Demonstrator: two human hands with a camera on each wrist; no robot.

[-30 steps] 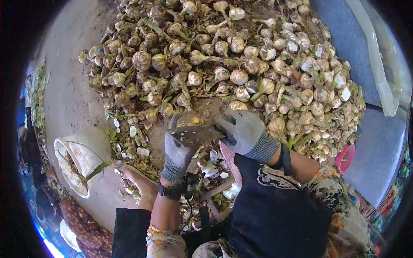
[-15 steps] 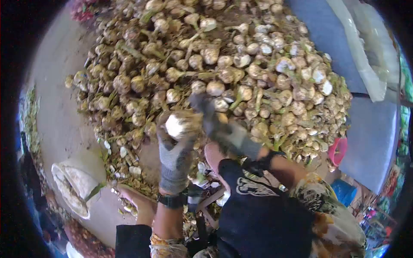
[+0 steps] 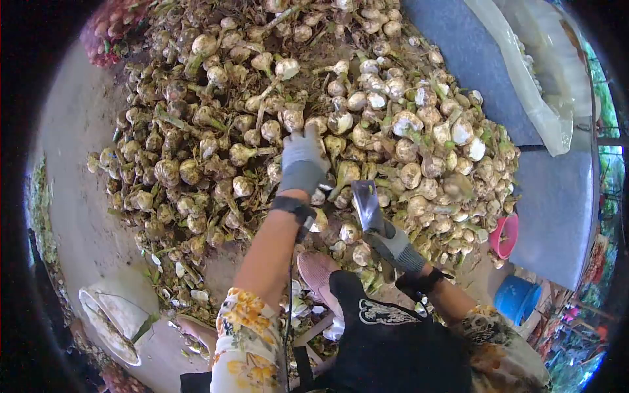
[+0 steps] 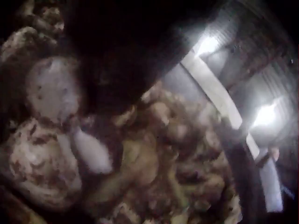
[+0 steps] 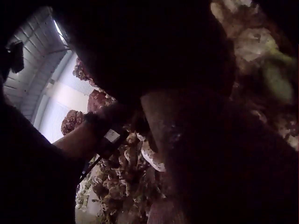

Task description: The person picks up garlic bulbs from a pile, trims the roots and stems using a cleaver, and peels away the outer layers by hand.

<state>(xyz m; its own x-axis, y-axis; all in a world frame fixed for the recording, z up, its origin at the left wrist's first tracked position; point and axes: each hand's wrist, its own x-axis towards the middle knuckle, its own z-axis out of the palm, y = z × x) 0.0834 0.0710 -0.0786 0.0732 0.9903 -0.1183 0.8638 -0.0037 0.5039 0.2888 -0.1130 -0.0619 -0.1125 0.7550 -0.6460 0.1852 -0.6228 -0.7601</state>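
My left hand, in a grey glove, reaches forward over a heap of soil-stained, onion-like bulbs. Its fingers stretch out onto a bulb in the middle of the heap. In the left wrist view a pale fingertip lies right at a dirty bulb. Closer to the body, my right hand, also gloved, grips a knife with a broad, shiny blade pointing away from me. The right wrist view is mostly dark, with part of the blade showing.
White bulbs with cut faces gather on the heap's right side. A tipped whitish bucket lies at left. Pink and blue containers stand at right. Peelings lie around the feet. A red mesh sack sits top left.
The hands were together at the blade, then the left held a white-cut bulb. That bulb has left the left hand, which now reaches forward onto the heap. The right hand moved right with the knife.
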